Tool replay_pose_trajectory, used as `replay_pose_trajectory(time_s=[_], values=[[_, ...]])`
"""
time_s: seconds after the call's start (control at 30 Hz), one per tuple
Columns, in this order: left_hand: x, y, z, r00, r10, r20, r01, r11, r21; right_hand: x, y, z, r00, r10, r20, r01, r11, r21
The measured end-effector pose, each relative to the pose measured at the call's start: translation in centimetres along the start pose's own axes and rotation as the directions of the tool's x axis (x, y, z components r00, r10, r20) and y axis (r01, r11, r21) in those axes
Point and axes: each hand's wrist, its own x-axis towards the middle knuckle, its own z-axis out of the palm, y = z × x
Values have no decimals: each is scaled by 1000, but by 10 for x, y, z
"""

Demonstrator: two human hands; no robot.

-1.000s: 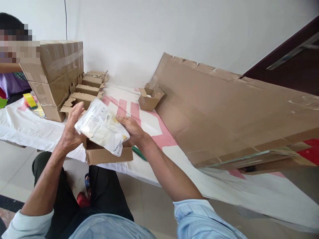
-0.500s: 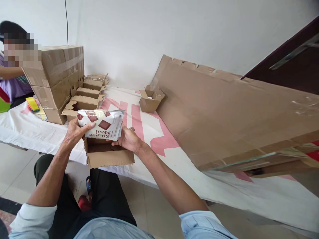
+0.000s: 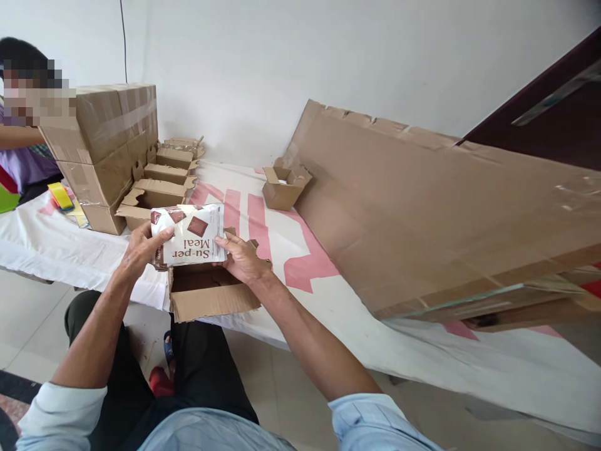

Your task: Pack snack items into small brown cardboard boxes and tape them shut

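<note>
White packets printed "Su-per Meal" with brown squares are held level between my hands, the lettering upside down to me. My left hand grips their left end, thumb on top. At the right end my right hand pinches them, its thumb on the front face. Just below the packets an open cardboard box sits at the table's near edge; its inside is dark and partly hidden by the packets and my right hand.
Taped boxes are stacked at the left, with open boxes in a row beside them. A small open box stands near a large cardboard sheet. A person is at the far left; a yellow roll lies nearby.
The packets have been turned flatter and squared up between my hands. My right thumb now rests on their front. The open box below has shifted slightly right.
</note>
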Motion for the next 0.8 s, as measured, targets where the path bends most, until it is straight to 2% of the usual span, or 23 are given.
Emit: replay_pose_trajectory(time_s=[0.07,0.17,0.27,0.33,0.4,0.47,0.53,0.57,0.67,0.8], values=[[4,9,-4,999,-3,35,4,1000,-24,7,-11,-5,1000,-13,-22,13,1000,-20],[12,27,-7,990,-70,121,71,997,0,19,-32,-9,1000,-18,-6,18,998,-66],[19,42,-3,946,-153,285,147,988,40,31,-52,-7,1000,16,23,-13,993,-121],[20,45,3,923,-167,346,168,985,28,36,-60,-4,1000,-7,26,10,994,-110],[19,42,11,953,-119,278,140,988,-60,36,-61,1,997,-77,27,78,996,-46],[17,36,21,992,-34,122,59,977,-207,30,-55,8,991,-121,53,120,993,18],[15,30,31,1000,24,-12,-27,947,-321,19,-45,18,987,-109,116,105,994,36],[14,27,35,998,35,-45,-49,937,-346,13,-39,24,984,-94,153,91,995,30],[10,22,42,997,19,-76,-42,948,-316,-3,-22,40,976,-85,203,80,996,33],[5,19,43,995,-25,-99,-6,955,-296,-7,-11,46,985,-104,135,94,993,74]])
